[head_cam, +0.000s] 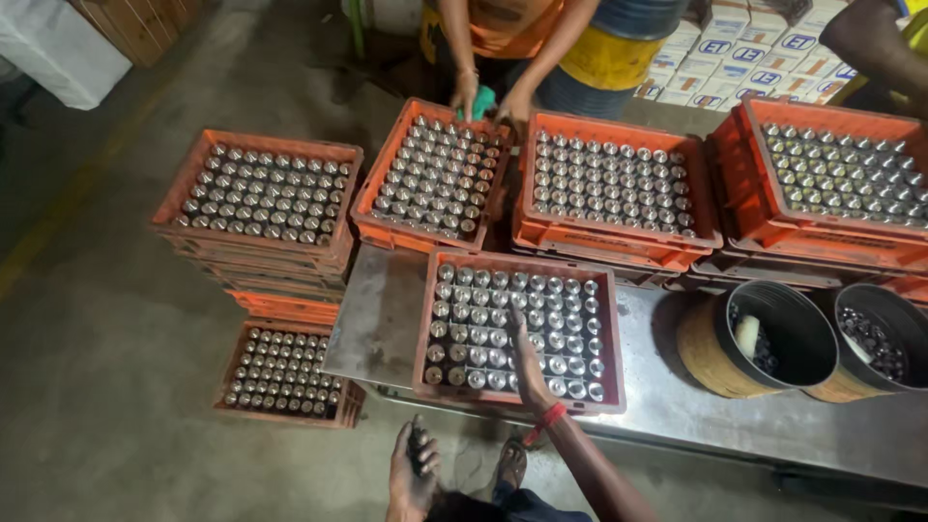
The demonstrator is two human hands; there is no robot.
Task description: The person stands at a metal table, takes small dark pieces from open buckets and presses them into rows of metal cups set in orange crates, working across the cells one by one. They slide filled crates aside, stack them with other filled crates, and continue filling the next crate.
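Right hand [531,372] fingers spread flat on metal cylinders [483,333] beneath; left hand [413,471] clutching dark pieces. Probably heavy, slick: pinch rims.

A stack of small cartons [764,43] stands at the top right, behind the far crates and beside a person's yellow-and-blue barrel (partly hidden by it). The boxes are white, rectangular, packed close in rows, each with a blue label patch on its face. At the top left corner a tall brown pack [130,24], probably corrugated cardboard, leans beside a white block [58,48] that may be a wrapped bundle. No signs or screens show.
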